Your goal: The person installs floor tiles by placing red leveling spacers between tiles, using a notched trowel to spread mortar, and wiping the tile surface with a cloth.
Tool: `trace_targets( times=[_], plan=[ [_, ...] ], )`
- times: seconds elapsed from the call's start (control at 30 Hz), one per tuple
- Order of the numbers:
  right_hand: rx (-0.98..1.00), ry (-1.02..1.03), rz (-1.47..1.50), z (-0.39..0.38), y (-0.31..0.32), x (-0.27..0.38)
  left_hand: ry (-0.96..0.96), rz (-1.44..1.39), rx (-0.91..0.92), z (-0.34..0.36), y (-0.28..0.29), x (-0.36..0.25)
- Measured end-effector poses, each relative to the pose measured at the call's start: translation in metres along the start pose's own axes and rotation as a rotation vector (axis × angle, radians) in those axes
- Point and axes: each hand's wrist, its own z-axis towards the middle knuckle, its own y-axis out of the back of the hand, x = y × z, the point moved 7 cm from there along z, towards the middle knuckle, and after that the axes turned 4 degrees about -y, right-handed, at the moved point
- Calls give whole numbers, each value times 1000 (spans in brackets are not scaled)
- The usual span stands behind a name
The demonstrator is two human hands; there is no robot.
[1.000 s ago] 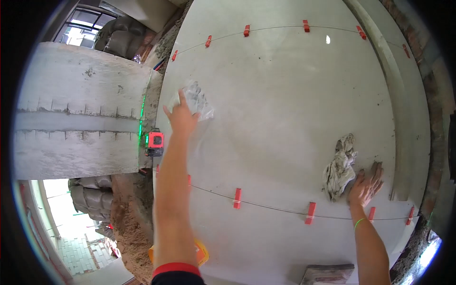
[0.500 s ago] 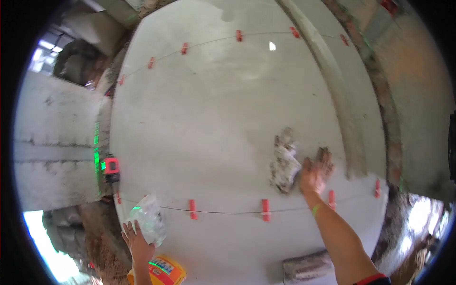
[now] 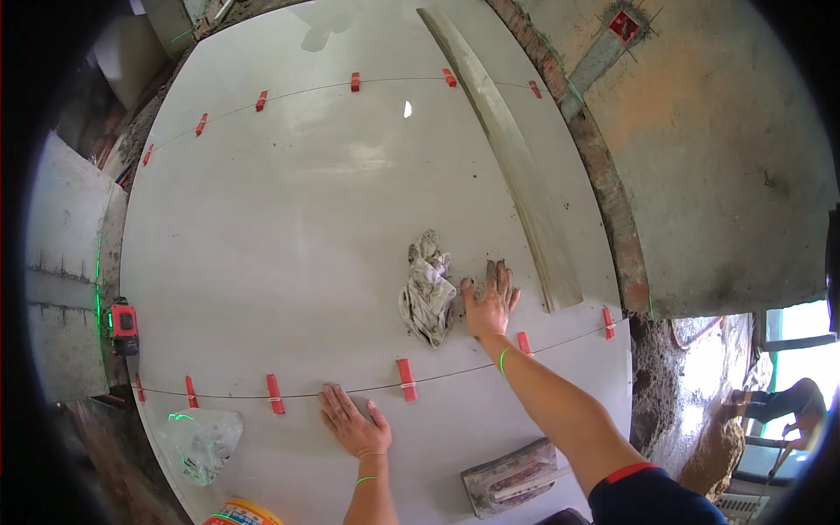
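Note:
My left hand lies palm down on pale glossy floor tile, fingers stretched out, its fingertips at the thin joint line between two tiles. Farther right, my right hand rests flat on the large tile beyond that joint, fingers spread and smeared with dark dirt. Just left of it is a crumpled, dirty whitish rag, not touched by the hand. Red wedges stand in the joint at intervals, one of them close to my right wrist. Neither hand holds anything.
A clear plastic bag and a yellow-red tub are at the near left. A trowel lies near right. A long straight bar crosses the tile's right side. A red-black laser level stands at the left edge. Another person is far right.
My left hand has moved right, from the plastic bag to the tile by the joint. My right hand stays flat beside the rag. The whole view has shifted.

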Motion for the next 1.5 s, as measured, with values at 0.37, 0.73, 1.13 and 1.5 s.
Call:
trace_targets(
  times=[0.37, 0.73, 1.13, 1.5],
  plan=[
    [256, 823, 107, -78, -55, 156, -16, 47, -70, -1, -5, 8],
    [353, 201, -55, -42, 121, -162, -42, 126, -99, 3, 8, -1],
    [-10, -35, -8, 130, 92, -150, -33, 104, -70, 4, 9, -16],
    [-16, -189, 132, -19, 176, -289, 65, 27, -1, 5, 12, -3]
  ],
)
